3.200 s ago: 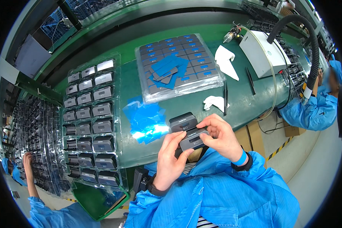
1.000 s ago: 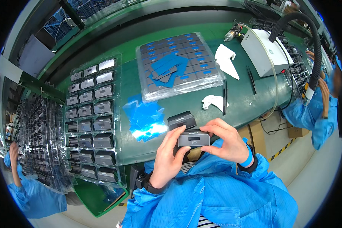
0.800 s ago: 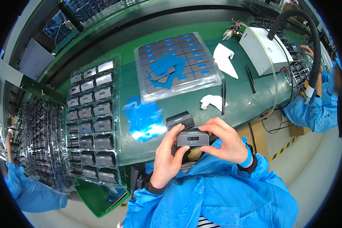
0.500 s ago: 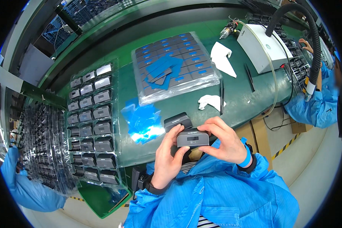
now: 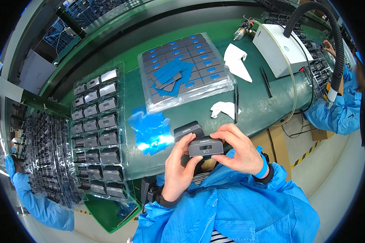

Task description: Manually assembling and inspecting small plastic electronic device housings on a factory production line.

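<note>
Between my two hands is a dark grey rectangular device housing (image 5: 206, 150) with a small dark window on its front face. My left hand (image 5: 179, 165) grips its left end, fingers behind and thumb at the lower edge. On the right end, my right hand (image 5: 240, 153) pinches it the same way, fingers on top and thumb below. Just behind it, a second similar housing (image 5: 188, 128) lies at the table's near edge, close to my left fingertips. A pile of shiny blue film pieces (image 5: 151, 131) lies left of that one.
A clear tray (image 5: 122, 121) of similar housings stands at left, beside stacked trays (image 5: 48, 158). Behind lies a plastic-wrapped tray (image 5: 190, 102) of grey panels. Tweezers (image 5: 236, 103), white cloths (image 5: 224, 108), a white box (image 5: 280, 50) and a black hose (image 5: 337, 48) are rightward. Co-workers flank the bench.
My hands and the held housing stay almost still, the front face tipping slightly. At far left, a co-worker's sleeved arm has shifted.
</note>
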`<state>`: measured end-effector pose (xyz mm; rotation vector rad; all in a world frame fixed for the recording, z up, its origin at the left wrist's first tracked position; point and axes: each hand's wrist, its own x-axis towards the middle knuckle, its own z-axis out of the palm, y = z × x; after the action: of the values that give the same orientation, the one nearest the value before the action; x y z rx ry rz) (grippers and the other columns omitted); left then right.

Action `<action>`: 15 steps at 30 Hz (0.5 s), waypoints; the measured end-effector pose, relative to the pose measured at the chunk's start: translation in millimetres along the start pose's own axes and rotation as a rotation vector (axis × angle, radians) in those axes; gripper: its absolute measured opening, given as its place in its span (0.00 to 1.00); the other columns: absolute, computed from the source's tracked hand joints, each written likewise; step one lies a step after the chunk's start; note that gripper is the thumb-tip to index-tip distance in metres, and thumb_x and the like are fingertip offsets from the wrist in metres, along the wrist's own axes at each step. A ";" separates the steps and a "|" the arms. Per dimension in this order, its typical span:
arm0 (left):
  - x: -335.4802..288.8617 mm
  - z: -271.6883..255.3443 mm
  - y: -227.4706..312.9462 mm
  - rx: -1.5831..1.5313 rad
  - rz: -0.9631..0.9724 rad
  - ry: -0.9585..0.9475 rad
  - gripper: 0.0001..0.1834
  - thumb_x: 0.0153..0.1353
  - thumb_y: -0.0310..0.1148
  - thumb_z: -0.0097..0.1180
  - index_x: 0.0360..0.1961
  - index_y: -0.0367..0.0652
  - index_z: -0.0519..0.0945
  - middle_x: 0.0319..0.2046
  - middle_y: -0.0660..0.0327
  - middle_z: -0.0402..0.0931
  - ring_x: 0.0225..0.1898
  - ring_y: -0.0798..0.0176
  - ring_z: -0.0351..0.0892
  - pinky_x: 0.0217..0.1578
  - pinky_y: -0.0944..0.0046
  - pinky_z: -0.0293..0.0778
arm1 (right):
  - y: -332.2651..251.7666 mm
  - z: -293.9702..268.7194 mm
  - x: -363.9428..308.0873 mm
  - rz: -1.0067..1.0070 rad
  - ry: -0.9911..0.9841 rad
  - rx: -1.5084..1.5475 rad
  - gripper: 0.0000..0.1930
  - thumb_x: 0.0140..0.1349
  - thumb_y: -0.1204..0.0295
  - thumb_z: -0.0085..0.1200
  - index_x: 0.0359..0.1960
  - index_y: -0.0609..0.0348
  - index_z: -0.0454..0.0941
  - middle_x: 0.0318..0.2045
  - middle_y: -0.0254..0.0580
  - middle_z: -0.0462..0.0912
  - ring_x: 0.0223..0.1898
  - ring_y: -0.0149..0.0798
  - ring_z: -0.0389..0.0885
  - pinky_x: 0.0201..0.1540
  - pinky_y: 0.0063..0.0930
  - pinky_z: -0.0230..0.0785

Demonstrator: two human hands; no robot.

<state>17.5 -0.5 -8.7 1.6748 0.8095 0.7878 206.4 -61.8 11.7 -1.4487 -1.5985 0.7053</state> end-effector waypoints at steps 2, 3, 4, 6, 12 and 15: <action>1.6 1.0 -2.6 -0.008 0.022 0.032 0.33 0.48 0.16 0.60 0.58 0.36 0.67 0.52 0.52 0.73 0.46 0.60 0.78 0.47 0.64 0.73 | 2.0 0.8 -0.1 0.014 0.009 0.011 0.25 0.44 0.76 0.64 0.47 0.61 0.72 0.43 0.46 0.70 0.40 0.46 0.78 0.42 0.33 0.73; 1.5 -0.3 -1.2 -0.015 -0.008 0.013 0.33 0.50 0.16 0.58 0.59 0.35 0.65 0.54 0.51 0.71 0.48 0.60 0.76 0.50 0.63 0.71 | 2.8 1.6 0.6 0.017 0.011 0.019 0.25 0.45 0.76 0.64 0.47 0.61 0.72 0.44 0.46 0.70 0.40 0.46 0.78 0.42 0.33 0.74; 1.3 -1.2 -0.2 -0.023 -0.038 -0.005 0.33 0.51 0.15 0.57 0.60 0.34 0.63 0.56 0.49 0.69 0.51 0.60 0.74 0.52 0.62 0.69 | 3.3 2.1 1.3 0.019 0.014 0.028 0.25 0.45 0.76 0.64 0.48 0.61 0.72 0.44 0.46 0.70 0.40 0.46 0.78 0.42 0.32 0.74; 1.4 -1.3 -1.8 -0.025 -0.035 0.006 0.32 0.51 0.15 0.57 0.59 0.34 0.63 0.56 0.49 0.69 0.50 0.60 0.74 0.52 0.62 0.70 | 3.9 2.3 2.8 0.016 0.012 0.024 0.25 0.45 0.76 0.64 0.48 0.61 0.71 0.44 0.46 0.70 0.40 0.46 0.78 0.42 0.33 0.74; 4.0 -1.8 -2.5 -0.007 -0.039 0.023 0.32 0.50 0.15 0.58 0.59 0.34 0.64 0.55 0.50 0.70 0.49 0.61 0.75 0.51 0.63 0.70 | 6.2 4.3 6.0 0.031 0.013 0.040 0.26 0.46 0.76 0.64 0.49 0.61 0.71 0.45 0.47 0.70 0.41 0.47 0.78 0.43 0.33 0.73; 5.0 -2.1 -2.7 0.004 -0.051 0.030 0.32 0.50 0.15 0.59 0.58 0.34 0.64 0.55 0.51 0.70 0.48 0.63 0.75 0.50 0.64 0.71 | 6.3 3.6 8.4 0.010 0.021 0.015 0.26 0.45 0.76 0.63 0.49 0.60 0.71 0.45 0.47 0.71 0.43 0.49 0.77 0.44 0.34 0.73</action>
<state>18.2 5.3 -10.4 1.6428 0.8713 0.7777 206.6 -52.1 6.4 -1.4491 -1.5679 0.7042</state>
